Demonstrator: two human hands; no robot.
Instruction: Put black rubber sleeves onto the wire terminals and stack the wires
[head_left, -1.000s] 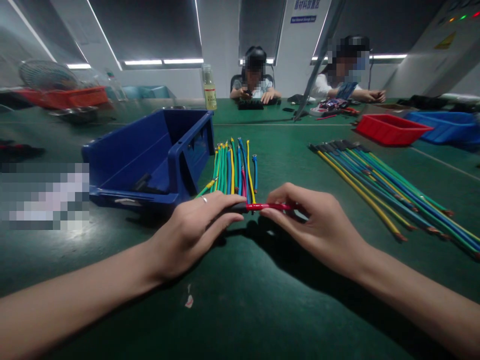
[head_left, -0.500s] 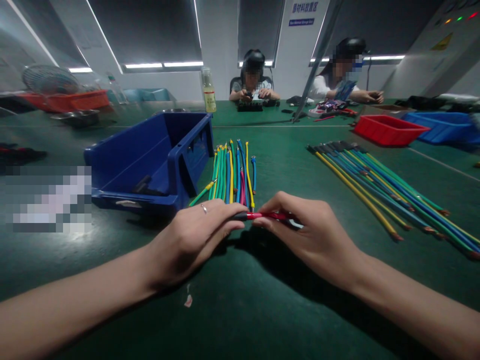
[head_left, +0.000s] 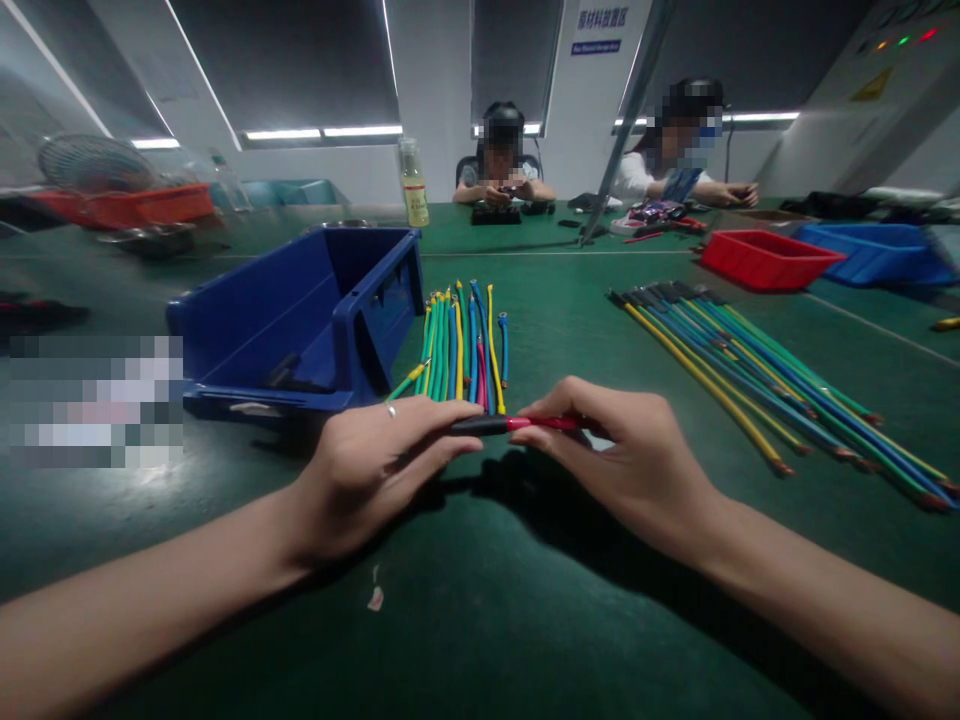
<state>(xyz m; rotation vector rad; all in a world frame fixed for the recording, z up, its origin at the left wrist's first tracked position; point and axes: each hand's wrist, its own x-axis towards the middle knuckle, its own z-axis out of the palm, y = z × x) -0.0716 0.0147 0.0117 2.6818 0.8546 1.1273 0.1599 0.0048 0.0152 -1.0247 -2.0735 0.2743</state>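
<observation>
more black sleeve now covers the red wire [head_left: 541,423], lying left-right, pinched between left hand [head_left: 379,468] and right hand [head_left: 637,465].

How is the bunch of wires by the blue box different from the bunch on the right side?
The wires by the blue bin are shorter and lie straight, pointing away; the right-hand wires are longer and lie slanted. The right-hand wires carry black sleeves at their far ends; the near bunch shows none. Both mix yellow, green and blue and lie on the green table.
</observation>
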